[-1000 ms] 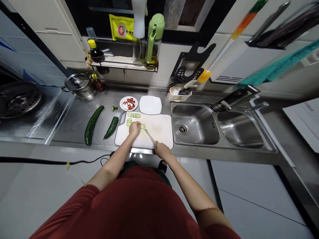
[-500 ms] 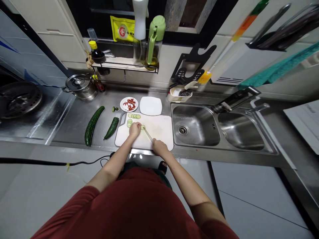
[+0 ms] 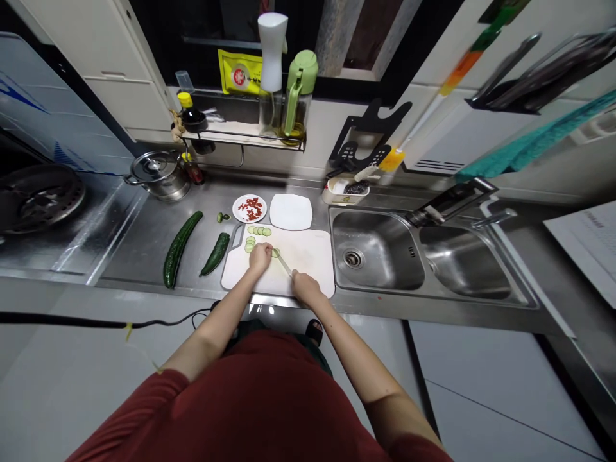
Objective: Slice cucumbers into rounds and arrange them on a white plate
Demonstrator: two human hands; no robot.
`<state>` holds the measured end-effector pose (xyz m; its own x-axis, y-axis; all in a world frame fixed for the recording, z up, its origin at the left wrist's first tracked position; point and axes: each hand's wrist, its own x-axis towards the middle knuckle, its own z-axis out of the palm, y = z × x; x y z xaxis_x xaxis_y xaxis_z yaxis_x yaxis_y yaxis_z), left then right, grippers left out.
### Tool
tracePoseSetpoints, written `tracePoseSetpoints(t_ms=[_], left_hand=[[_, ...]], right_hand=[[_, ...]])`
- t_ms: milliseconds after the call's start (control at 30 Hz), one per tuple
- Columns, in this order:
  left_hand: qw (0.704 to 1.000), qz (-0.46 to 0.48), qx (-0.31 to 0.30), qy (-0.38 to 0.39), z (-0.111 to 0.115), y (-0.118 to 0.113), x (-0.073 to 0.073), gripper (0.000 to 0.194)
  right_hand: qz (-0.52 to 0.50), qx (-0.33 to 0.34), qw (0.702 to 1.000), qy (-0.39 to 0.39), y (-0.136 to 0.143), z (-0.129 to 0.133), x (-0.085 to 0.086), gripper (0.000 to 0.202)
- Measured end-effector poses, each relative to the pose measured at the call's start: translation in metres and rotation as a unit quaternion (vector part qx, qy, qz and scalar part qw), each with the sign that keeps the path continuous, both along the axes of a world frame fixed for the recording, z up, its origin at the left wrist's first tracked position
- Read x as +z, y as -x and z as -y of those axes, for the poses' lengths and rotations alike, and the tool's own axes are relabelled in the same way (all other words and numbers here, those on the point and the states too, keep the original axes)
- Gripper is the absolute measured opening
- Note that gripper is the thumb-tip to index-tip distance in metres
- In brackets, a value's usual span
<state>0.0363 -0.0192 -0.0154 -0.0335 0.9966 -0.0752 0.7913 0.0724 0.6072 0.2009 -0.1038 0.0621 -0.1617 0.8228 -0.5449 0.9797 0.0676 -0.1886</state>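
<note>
On the white cutting board (image 3: 308,263), my right hand (image 3: 306,287) grips the handle of a knife (image 3: 285,264). Its blade points up and left, with the tip at a round cucumber slice (image 3: 276,253). My left hand (image 3: 260,258) is closed, fingertips together at that slice's left edge; the fingers partly hide what they pinch. Cut slices lie in an overlapping row (image 3: 259,231) at the board's upper left and in a small pile (image 3: 249,244) beside my left hand. Left of the board lie a shorter cucumber piece (image 3: 215,255) and a whole cucumber (image 3: 181,250).
Behind the board stand a plate of chopped red pieces (image 3: 253,219) and a white square plate (image 3: 290,212). Small green end pieces (image 3: 222,217) lie nearby. A double sink (image 3: 380,247) is at the right, a lidded pot (image 3: 158,174) at the back left. Bottles line the shelf (image 3: 240,133) above.
The camera view has tilted slightly, so the scene sits a little lower. Both hands stay in nearly the same place on the board, with the knife still at the slice.
</note>
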Motion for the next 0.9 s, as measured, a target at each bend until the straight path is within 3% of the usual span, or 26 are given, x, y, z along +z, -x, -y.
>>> tracePoseSetpoints(t_ms=[367,900], left_hand=[[1.0,-0.004,0.003,0.013,0.001,0.0,0.001,0.026],[1.0,-0.004,0.006,-0.013,0.007,-0.003,0.0,0.024]], right_hand=[[0.004,0.013,1.0,-0.001,-0.007,0.004,0.002,0.027],[0.008,-0.008,1.0,-0.004,-0.004,0.007,-0.009,0.026]])
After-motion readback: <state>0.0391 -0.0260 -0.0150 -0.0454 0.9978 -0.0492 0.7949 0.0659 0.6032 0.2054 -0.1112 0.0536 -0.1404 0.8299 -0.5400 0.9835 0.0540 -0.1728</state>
